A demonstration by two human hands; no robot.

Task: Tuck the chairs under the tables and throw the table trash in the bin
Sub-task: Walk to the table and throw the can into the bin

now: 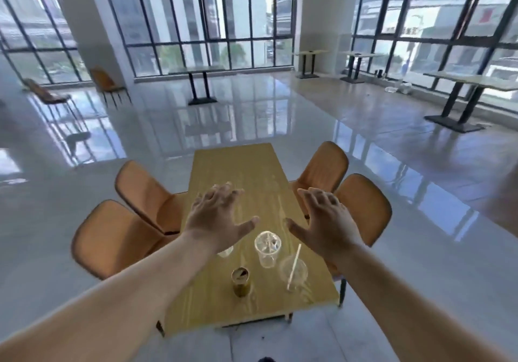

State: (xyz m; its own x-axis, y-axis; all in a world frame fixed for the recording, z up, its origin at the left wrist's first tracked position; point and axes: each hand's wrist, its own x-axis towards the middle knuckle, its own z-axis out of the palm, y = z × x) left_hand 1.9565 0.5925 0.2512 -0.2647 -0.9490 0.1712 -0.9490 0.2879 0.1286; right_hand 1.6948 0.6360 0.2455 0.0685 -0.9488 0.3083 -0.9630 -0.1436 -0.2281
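A long wooden table (241, 171) stretches away from me. On its near end stand a gold can (240, 277), a clear plastic cup (267, 249), and a second clear cup with a straw (293, 270). Another clear cup (225, 252) is partly hidden under my left wrist. My left hand (217, 216) and my right hand (325, 221) hover above the table with fingers spread, holding nothing. Two orange chairs (117, 238) (145, 190) stand at the left side and two orange chairs (325, 168) (364, 207) at the right, angled against the table edges.
Shiny tiled floor surrounds the table. Two loose orange chairs (108, 84) (46, 95) stand far left by the windows. Other tables stand at the back: a centre table (201, 70) and a right-hand table (473, 81). Some litter (398, 87) lies on the far floor.
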